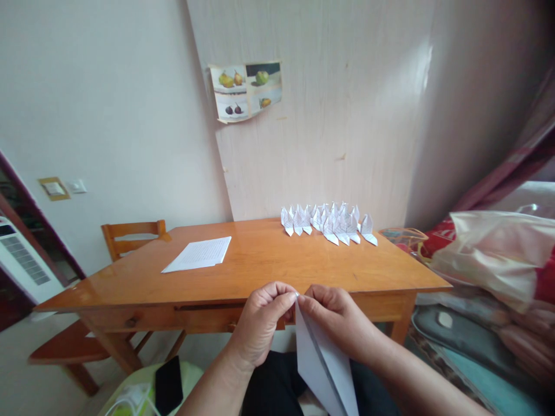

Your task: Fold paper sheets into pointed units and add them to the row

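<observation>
A folded sheet of white paper (pixel 323 358) hangs below my hands, its narrow tip pinched between them and its wider part over my lap. My left hand (pixel 266 318) is closed, thumb and forefinger pressed on the tip. Beside it, my right hand (pixel 336 315) pinches the same tip and the right edge, its thumb toward the point. A crease runs lengthwise down the paper. Several folded paper figures (pixel 333 224) with pointed tops stand grouped at the back right of the wooden table (pixel 255 260).
A stack of lined paper (pixel 199 254) lies on the table's left side. A wooden chair (pixel 134 234) stands behind it, and a stool (pixel 69 349) at the left. A black phone (pixel 169 384) rests on a pale green seat at lower left. Plastic bags (pixel 485 254) are piled at right.
</observation>
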Available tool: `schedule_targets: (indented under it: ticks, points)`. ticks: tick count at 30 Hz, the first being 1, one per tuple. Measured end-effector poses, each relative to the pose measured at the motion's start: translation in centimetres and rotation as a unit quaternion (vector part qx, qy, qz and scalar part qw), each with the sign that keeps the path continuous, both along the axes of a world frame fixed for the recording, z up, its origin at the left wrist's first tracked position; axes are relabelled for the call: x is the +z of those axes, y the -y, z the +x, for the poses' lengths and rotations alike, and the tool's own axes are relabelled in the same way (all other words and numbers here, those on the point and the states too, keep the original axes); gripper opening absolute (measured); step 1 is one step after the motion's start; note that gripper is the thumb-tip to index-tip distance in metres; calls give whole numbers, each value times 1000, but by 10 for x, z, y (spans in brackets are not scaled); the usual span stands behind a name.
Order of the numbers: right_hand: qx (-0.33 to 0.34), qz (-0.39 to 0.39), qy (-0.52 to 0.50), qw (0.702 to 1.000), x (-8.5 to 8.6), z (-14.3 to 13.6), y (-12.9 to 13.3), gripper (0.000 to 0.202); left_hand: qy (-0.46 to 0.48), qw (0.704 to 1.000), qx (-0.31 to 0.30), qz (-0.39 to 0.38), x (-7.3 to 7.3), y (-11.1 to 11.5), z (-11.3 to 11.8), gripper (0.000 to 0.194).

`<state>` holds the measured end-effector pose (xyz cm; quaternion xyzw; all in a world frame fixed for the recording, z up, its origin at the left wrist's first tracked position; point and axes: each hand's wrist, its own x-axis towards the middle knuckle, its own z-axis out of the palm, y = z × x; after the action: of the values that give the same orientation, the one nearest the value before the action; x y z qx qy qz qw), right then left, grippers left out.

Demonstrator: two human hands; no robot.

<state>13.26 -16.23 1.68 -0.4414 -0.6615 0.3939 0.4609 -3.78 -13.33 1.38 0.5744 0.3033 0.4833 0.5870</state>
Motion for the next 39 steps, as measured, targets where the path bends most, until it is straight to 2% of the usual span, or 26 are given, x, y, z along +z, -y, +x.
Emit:
schedule_targets:
  ticks: [22,39]
  points:
    - [0,1,-11,1000,-4,0,0,40,-22,999,11,21,-2,1,-1,24]
    - [3,-13,-13,1000,1,-1,2,40,-9,1000,7,22,-3,0,-1,20]
